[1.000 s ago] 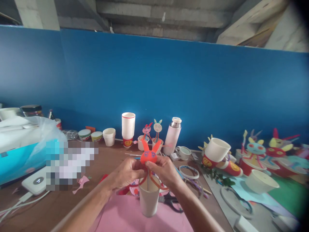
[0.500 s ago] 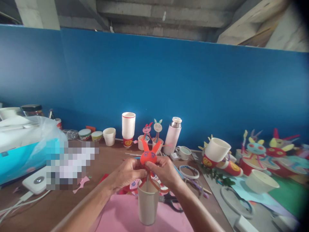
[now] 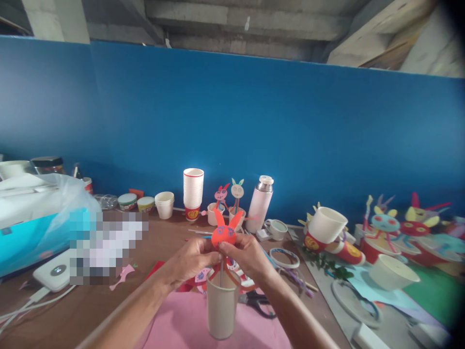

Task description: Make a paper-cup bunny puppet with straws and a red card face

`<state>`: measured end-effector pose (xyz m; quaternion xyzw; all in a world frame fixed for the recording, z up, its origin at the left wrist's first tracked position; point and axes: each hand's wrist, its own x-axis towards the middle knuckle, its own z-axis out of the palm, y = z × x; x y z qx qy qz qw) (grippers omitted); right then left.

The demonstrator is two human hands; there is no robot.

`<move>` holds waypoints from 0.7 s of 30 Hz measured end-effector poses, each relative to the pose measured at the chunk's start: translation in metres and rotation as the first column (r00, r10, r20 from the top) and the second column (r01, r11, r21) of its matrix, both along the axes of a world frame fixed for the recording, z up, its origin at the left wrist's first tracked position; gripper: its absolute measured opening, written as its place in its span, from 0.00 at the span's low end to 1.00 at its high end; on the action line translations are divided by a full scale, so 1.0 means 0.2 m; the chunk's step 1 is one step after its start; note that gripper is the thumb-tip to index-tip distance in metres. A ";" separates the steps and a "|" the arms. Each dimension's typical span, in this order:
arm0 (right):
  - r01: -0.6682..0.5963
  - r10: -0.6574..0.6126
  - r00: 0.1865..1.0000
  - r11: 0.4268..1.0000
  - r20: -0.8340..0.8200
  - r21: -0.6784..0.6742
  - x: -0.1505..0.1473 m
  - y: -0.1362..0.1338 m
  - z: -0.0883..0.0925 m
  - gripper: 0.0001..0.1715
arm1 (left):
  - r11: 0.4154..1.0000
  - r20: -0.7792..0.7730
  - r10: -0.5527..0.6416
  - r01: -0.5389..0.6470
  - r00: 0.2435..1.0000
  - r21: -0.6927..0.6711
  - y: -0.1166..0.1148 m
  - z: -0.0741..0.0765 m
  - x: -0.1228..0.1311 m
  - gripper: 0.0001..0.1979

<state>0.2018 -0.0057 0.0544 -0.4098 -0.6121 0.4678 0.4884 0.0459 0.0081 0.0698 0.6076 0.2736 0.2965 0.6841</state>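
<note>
Grip of both hands: narrow pinch on orange rabbit head.

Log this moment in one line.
left hand: holds orange rabbit figure | right hand: holds same figure | white cup: below figure | scissors: right of cup

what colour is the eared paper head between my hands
The paper head is orange-red; the head view shows it best.
</note>
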 end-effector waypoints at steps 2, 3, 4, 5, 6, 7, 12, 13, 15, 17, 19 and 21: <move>-0.007 0.007 1.000 1.000 -0.002 0.008 0.00 0.00 0.00 0.10 | 1.000 -0.009 0.015 -0.015 1.000 -0.004 0.00 0.00 0.00 0.14; -0.009 0.009 1.000 1.000 0.000 0.013 0.00 0.00 0.00 0.10 | 1.000 -0.010 0.024 -0.024 1.000 -0.009 0.00 0.00 0.00 0.14; -0.009 0.009 1.000 1.000 0.002 0.017 0.00 0.01 0.00 0.10 | 0.999 -0.009 0.030 -0.030 1.000 -0.014 0.00 -0.01 0.01 0.13; -0.008 0.008 1.000 1.000 0.005 0.019 0.01 0.01 0.00 0.11 | 0.999 -0.010 0.037 -0.037 0.999 -0.020 0.00 -0.01 0.01 0.13; -0.007 0.007 1.000 1.000 0.008 0.020 0.01 0.00 0.00 0.11 | 0.999 -0.011 0.043 -0.043 0.999 -0.025 0.00 -0.01 0.01 0.13; -0.007 0.007 1.000 1.000 0.010 0.022 0.01 0.00 0.00 0.11 | 0.998 -0.015 0.052 -0.052 0.999 -0.029 0.00 -0.01 0.01 0.13; 0.000 -0.001 1.000 1.000 0.013 0.031 0.01 0.00 0.01 0.11 | 0.996 -0.007 0.075 -0.076 0.997 -0.041 -0.01 -0.02 0.02 0.12; 0.004 -0.004 1.000 1.000 0.012 0.028 0.01 0.00 0.00 0.11 | 0.996 -0.002 0.078 -0.078 0.997 -0.034 -0.01 -0.01 0.02 0.12; 0.008 -0.009 1.000 1.000 0.012 0.028 0.01 0.00 0.00 0.12 | 0.996 0.004 0.088 -0.088 0.996 -0.014 0.00 -0.01 0.02 0.10; 0.006 -0.007 1.000 0.999 0.017 0.035 0.02 0.01 0.00 0.13 | 0.996 0.006 0.092 -0.092 0.996 -0.007 0.00 -0.02 0.02 0.10; 0.005 -0.006 1.000 0.999 0.026 0.041 0.02 0.01 0.00 0.13 | 0.995 0.001 0.099 -0.099 0.995 -0.003 0.01 -0.03 0.02 0.10; 0.014 -0.016 0.999 0.999 0.038 0.044 0.02 0.01 0.00 0.13 | 0.993 -0.011 0.119 -0.119 0.993 0.014 0.01 -0.03 0.03 0.10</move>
